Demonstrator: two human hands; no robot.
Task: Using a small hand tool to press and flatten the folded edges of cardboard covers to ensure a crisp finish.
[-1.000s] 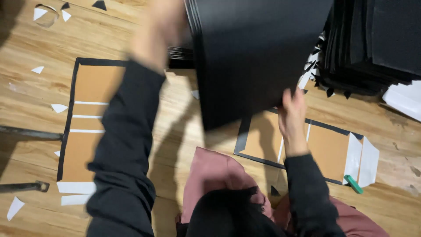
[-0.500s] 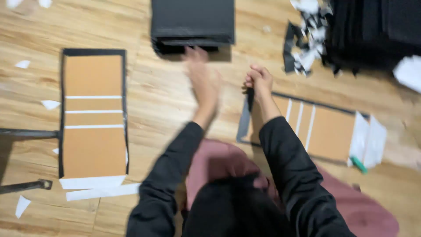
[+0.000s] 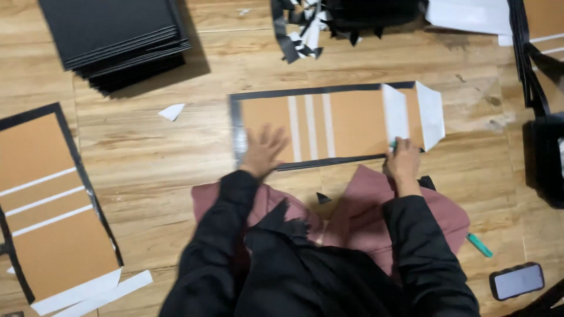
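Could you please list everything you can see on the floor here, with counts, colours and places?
Cardboard panel: one, brown with black border and white strips, centre.
Second panel: one, same colours, left edge.
Third panel: one, partly visible, top right.
Black sheet stack: one, top left.
Black and white offcuts: a pile, top centre.
White scrap: one, left of the centre panel.
Green tool: one, lower right.
Phone: one, dark, bottom right.
Wooden floor: light brown.
Left hand: flat on the centre panel.
Right hand: at the panel's lower right edge, beside something green.
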